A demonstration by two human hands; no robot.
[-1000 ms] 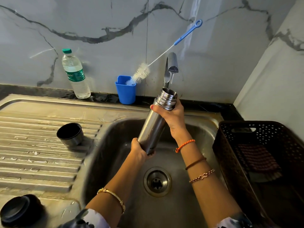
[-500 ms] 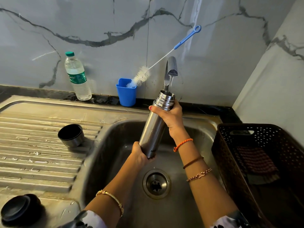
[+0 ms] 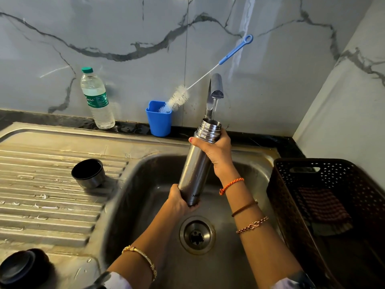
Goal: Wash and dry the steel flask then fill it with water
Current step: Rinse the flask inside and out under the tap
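Note:
The steel flask [image 3: 196, 163] stands tilted over the sink [image 3: 145, 184], its open mouth just under the tap [image 3: 215, 90]. A thin stream of water runs from the tap into the mouth. My right hand [image 3: 216, 153] grips the flask near its threaded neck. My left hand [image 3: 179, 202] holds the flask's base from below. The flask's steel cup [image 3: 88, 173] lies on the ribbed drainboard at left. A black stopper [image 3: 20, 268] sits at the lower left corner.
A blue holder [image 3: 159, 122] with a long bottle brush [image 3: 208, 76] stands against the marble wall. A plastic water bottle [image 3: 96, 99] is to its left. A dark perforated basket [image 3: 325, 205] with a cloth [image 3: 323, 205] inside fills the right side. The drain [image 3: 196, 234] lies below the flask.
The view has shifted slightly. Both hands keep the flask under the tap, with hardly any movement.

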